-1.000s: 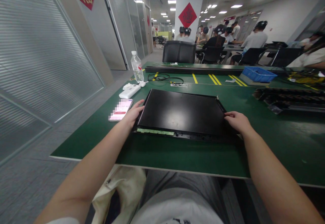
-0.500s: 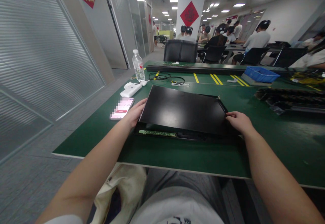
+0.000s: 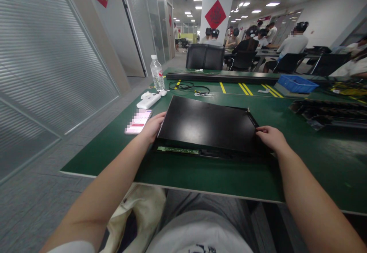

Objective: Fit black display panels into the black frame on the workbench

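Note:
A dark, glossy flat display panel [image 3: 208, 125] lies tilted over a black frame [image 3: 229, 154], its left side raised higher than its right. Gripping the panel's left edge is my left hand [image 3: 155, 126], thumb side hidden behind the edge. My right hand [image 3: 270, 137] pinches the right edge, near the frame's side rail. Along the near side, below the panel, a narrow green circuit board [image 3: 177, 150] shows in the gap.
Left of the panel lie a phone [image 3: 139, 121] and a white power bank [image 3: 148, 101]. Behind them stands a water bottle [image 3: 157, 74], with a black cable [image 3: 186, 86] beside it. A blue bin [image 3: 297, 83] and dark strips [image 3: 323, 111] sit at right. People sit beyond.
Almost nothing differs; the view has shifted very slightly. Both hands keep hold of the panel in the same place.

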Available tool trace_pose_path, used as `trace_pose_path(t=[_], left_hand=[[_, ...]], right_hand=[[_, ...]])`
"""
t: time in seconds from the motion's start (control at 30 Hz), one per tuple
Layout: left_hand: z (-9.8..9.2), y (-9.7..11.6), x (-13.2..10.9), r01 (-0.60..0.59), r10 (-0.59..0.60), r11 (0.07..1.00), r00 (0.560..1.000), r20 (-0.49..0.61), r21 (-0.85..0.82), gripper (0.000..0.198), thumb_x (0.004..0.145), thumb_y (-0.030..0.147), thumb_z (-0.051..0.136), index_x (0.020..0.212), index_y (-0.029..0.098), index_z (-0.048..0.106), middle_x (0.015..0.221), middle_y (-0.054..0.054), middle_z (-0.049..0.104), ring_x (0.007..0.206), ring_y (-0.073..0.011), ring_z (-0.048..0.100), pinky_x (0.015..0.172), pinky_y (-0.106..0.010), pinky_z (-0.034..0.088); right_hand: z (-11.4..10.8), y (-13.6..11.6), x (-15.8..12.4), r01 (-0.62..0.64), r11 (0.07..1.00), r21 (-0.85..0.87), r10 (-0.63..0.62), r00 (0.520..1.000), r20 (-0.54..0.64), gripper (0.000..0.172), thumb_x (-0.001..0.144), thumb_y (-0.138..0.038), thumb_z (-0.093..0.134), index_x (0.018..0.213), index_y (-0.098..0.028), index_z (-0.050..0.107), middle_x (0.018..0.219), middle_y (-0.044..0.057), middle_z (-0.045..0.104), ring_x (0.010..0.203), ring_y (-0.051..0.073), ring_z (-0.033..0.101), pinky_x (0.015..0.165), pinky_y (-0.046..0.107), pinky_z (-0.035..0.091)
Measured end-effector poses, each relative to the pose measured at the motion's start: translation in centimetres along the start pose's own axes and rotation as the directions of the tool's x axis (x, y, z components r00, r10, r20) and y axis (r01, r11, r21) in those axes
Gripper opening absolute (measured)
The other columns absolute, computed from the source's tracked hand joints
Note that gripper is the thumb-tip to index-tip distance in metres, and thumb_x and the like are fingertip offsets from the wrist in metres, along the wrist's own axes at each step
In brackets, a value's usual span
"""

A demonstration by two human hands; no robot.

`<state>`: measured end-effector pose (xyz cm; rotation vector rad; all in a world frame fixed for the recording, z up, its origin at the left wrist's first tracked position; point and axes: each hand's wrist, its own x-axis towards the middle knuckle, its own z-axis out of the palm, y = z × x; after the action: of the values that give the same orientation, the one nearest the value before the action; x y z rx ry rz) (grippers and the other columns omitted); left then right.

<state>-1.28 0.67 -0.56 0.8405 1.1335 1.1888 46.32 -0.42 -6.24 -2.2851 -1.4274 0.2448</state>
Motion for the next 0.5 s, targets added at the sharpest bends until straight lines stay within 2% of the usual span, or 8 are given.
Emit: trace_pose_path(t=[0.17, 0.5], left_hand=[[0.24, 0.09, -0.26, 0.013, -0.013, 1.000, 1.000, -0.003, -0.003, 0.056, 0.078, 0.008, 0.073, 0.134, 0.013, 0.075, 0.100, -0.010, 0.084, 0.086, -0.0266, 0.080, 0.069, -0.031, 0.065], [0.16, -0.15, 0.04, -0.005, 0.005, 0.999, 1.000, 0.003, -0.035, 0.056, 0.073, 0.002, 0.065, 0.127, 0.012, 0.079, 0.098, -0.008, 0.084, 0.088, -0.0276, 0.081, 0.070, -0.031, 0.066]], right_hand=[[0.03, 0.09, -0.01, 0.000, 1.000, 0.005, 0.000, 1.000, -0.004, 0.035, 0.079, -0.033, 0.067, 0.108, -0.021, 0.083, 0.110, 0.012, 0.079, 0.099, 0.031, 0.074, 0.086, 0.041, 0.057], [0.35, 0.45, 0.34, 0.009, 1.000, 0.012, -0.009, 1.000, -0.020, 0.032, 0.077, -0.033, 0.068, 0.103, -0.022, 0.083, 0.107, 0.012, 0.079, 0.100, 0.032, 0.074, 0.089, 0.042, 0.057]])
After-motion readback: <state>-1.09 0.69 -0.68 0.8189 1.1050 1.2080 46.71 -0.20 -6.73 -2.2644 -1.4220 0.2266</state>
